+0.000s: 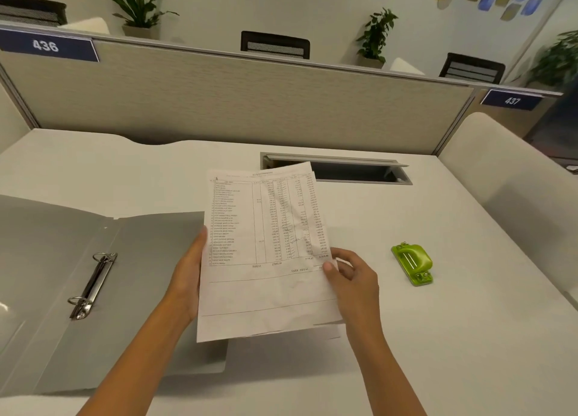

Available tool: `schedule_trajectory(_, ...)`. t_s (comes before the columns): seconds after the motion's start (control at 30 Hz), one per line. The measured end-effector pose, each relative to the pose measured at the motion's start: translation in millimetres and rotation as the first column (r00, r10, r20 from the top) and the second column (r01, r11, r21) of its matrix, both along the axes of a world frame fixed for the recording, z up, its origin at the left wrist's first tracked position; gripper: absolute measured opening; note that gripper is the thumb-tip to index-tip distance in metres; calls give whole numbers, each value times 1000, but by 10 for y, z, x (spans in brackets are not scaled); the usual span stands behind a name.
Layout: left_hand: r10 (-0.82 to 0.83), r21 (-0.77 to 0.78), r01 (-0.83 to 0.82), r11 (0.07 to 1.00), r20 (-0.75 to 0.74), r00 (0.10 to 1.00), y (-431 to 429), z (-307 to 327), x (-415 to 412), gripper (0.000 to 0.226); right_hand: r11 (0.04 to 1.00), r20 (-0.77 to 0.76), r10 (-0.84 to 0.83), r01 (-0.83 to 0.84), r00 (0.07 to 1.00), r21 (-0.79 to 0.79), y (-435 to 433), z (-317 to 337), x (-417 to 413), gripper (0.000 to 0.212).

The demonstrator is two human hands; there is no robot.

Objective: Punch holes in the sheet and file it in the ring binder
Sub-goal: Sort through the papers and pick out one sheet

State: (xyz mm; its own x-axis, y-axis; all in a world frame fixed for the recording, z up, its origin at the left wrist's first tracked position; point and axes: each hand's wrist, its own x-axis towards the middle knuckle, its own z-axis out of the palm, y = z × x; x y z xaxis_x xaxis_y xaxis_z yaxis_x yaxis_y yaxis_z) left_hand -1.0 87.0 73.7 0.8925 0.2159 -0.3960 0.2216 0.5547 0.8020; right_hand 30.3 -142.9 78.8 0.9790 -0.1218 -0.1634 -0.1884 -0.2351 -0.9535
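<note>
A printed white sheet (266,253) with a table of figures is held up above the desk in the middle of the view. My left hand (187,275) grips its left edge, fingers behind the paper. My right hand (353,278) pinches its right edge, thumb on the front. The grey ring binder (62,259) lies open flat on the left, its two metal rings (93,278) closed. A green hole punch (413,264) sits on the desk to the right of my right hand, apart from it.
The white desk (438,337) ends at a beige partition (250,103) at the back. A cable tray opening (350,170) with its lid raised lies behind the sheet. A low white divider (516,178) bounds the right side.
</note>
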Motion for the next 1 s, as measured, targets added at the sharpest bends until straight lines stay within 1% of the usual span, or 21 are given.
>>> schedule_trajectory(0.07, 23, 157, -23, 987, 1, 1000, 6, -34, 3, 24, 1000, 12, 22, -22, 1000, 3, 7, 22, -17, 22)
schedule_trajectory(0.13, 9, 254, -11, 967, 10, 1000, -3, -61, -5, 26, 999, 33, 38, -38, 999, 3, 9, 49, -36, 28)
schedule_trajectory(0.23, -5, 305, -1, 952, 18, 1000, -29, -54, -37, 31, 999, 31, 42, -43, 999, 32, 13, 70, -38, 37)
schedule_trajectory(0.3, 22, 335, -24, 942, 10, 1000, -23, -71, -42, 34, 999, 31, 39, -39, 999, 18, 12, 56, -22, 33)
schedule_trajectory(0.37, 50, 361, -50, 931, 9, 999, -8, -82, -43, 35, 999, 53, 21, -18, 998, -47, 3, 1, 4, 25)
schedule_trajectory(0.47, 86, 399, -88, 913, 23, 996, 31, -82, -39, 33, 987, 59, -47, 56, 997, -153, -23, -134, 39, 24)
schedule_trajectory(0.5, 97, 405, -102, 909, 32, 995, 48, -80, -37, 32, 974, 52, -66, 76, 996, -216, -34, -194, 47, 24)
schedule_trajectory(0.57, 121, 416, -129, 900, 46, 992, 88, -78, -37, 30, 915, -2, -76, 69, 997, -398, -41, -339, 52, 27)
schedule_trajectory(0.6, 132, 421, -139, 896, 47, 990, 109, -81, -39, 29, 869, -46, -67, 36, 997, -493, -34, -418, 40, 33)
schedule_trajectory(0.67, 154, 425, -159, 891, 46, 987, 146, -92, -47, 30, 751, -138, -54, -51, 989, -659, -1, -533, -2, 52)
schedule_trajectory(0.73, 171, 423, -175, 889, 48, 984, 180, -108, -52, 30, 626, -188, -55, -113, 981, -772, 33, -594, -28, 67)
schedule_trajectory(0.8, 190, 417, -193, 888, 50, 981, 216, -128, -55, 29, 531, -224, -48, -165, 973, -831, 93, -620, -58, 73)
schedule_trajectory(0.87, 208, 414, -207, 886, 44, 977, 255, -150, -63, 32, 468, -183, -39, -144, 982, -872, 159, -688, -64, 79)
schedule_trajectory(0.9, 215, 409, -213, 887, 41, 976, 276, -164, -68, 34, 455, -166, -39, -131, 985, -881, 177, -694, -65, 81)
schedule_trajectory(0.93, 222, 403, -218, 889, 39, 974, 293, -175, -74, 35, 421, -114, -28, -91, 993, -902, 194, -700, -54, 81)
schedule_trajectory(1.0, 224, 399, -219, 891, 36, 974, 321, -196, -86, 33, 427, -248, -45, -206, 968, -881, 210, -635, -25, 74)
